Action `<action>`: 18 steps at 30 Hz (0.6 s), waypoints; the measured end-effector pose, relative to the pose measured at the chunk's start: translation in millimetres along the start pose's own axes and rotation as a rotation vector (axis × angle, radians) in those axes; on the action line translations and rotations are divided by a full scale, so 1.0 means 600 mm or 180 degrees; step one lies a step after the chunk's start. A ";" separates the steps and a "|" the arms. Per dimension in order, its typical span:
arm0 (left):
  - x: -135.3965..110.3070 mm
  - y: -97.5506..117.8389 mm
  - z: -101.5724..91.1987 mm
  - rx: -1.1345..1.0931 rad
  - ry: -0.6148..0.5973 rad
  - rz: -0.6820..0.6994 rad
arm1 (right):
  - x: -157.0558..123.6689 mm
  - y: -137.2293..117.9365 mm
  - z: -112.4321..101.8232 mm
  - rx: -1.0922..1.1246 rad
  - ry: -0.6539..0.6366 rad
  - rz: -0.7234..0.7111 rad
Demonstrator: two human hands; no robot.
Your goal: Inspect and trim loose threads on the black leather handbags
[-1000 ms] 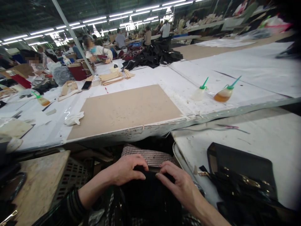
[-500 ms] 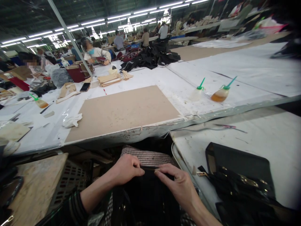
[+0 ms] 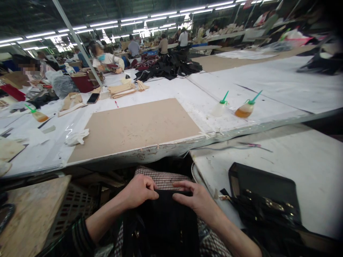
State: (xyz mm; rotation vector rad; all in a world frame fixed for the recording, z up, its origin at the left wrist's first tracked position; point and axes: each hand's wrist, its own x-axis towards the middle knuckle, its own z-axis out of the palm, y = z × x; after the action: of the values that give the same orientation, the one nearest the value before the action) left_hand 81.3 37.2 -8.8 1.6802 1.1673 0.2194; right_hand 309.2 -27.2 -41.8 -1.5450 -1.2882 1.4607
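Both the left hand (image 3: 139, 191) and right hand (image 3: 199, 200) are touching the top edge of a black bag (image 3: 167, 225) over checked cloth (image 3: 167, 181), the left pinching, the right loosely straddling, probably steadying it.

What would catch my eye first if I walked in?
Probably the left hand and right hand, at the upper edge of a black item, with checked cloth showing around it. Just beyond, a tan sheet lies along the near edge of the white table, and two green-spouted bottles sit to its right.
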 end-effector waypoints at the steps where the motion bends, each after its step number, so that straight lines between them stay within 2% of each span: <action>1: -0.001 0.001 -0.001 -0.0010 -0.0010 0.0008 | 0.002 -0.005 -0.005 0.0104 -0.0215 0.0115; 4: -0.003 0.003 -0.001 0.0005 -0.0007 0.0017 | 0.005 -0.013 -0.013 0.0529 -0.0738 0.0488; 6: -0.004 0.002 -0.001 0.0024 0.0004 0.0035 | 0.004 -0.014 -0.012 0.0688 -0.0851 0.0632; 9: -0.006 -0.001 -0.001 0.0055 0.0029 0.0087 | 0.000 -0.012 -0.004 0.0628 -0.0693 0.0662; 13: -0.010 -0.004 -0.004 0.0124 0.0041 0.0152 | -0.010 -0.007 0.007 0.0517 -0.0399 0.0485; 18: -0.019 -0.005 -0.007 0.0179 0.0055 0.0222 | -0.022 0.002 0.010 0.0548 -0.0350 0.0262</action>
State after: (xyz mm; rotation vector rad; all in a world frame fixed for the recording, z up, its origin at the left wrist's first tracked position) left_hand 71.3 31.3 -4.9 1.7731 1.1381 0.2469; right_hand 304.9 -40.8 -39.5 -1.4366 -1.1384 1.6831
